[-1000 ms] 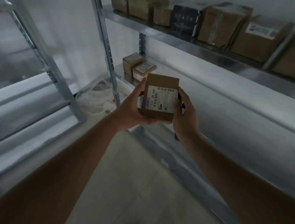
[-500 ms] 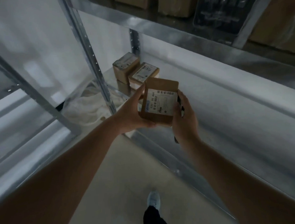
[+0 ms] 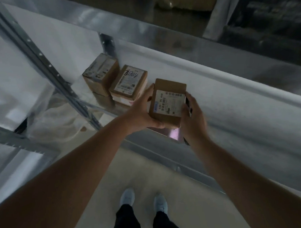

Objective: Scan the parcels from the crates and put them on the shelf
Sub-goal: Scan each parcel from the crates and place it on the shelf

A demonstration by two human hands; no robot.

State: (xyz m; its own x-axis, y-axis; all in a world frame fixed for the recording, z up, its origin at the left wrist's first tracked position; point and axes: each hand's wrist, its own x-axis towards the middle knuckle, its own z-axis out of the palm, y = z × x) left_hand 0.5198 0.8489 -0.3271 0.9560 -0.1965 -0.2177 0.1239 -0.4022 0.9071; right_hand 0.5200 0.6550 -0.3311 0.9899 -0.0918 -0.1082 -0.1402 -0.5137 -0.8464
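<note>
A small brown cardboard parcel (image 3: 169,102) with a white barcode label facing up is held over the front edge of the low metal shelf (image 3: 225,136). My left hand (image 3: 142,112) grips its left side and underside. My right hand (image 3: 193,115) holds its right side, with a thin dark object, partly hidden, tucked against the palm. Two parcels sit at the shelf's left end: a taller brown box (image 3: 100,73) and a flatter labelled box (image 3: 129,82) with handwriting, resting on a lighter package.
A perforated steel upright (image 3: 58,81) slants down on the left. An upper shelf beam (image 3: 160,37) runs overhead with dark packages behind it. Crumpled clear plastic (image 3: 57,119) lies on the floor. My feet in pale shoes (image 3: 143,200) stand on the beige floor.
The view has tilted further down and closer to the low shelf, so both shoes now show. The parcel stays held in both hands, now nearer the two boxes on the shelf.
</note>
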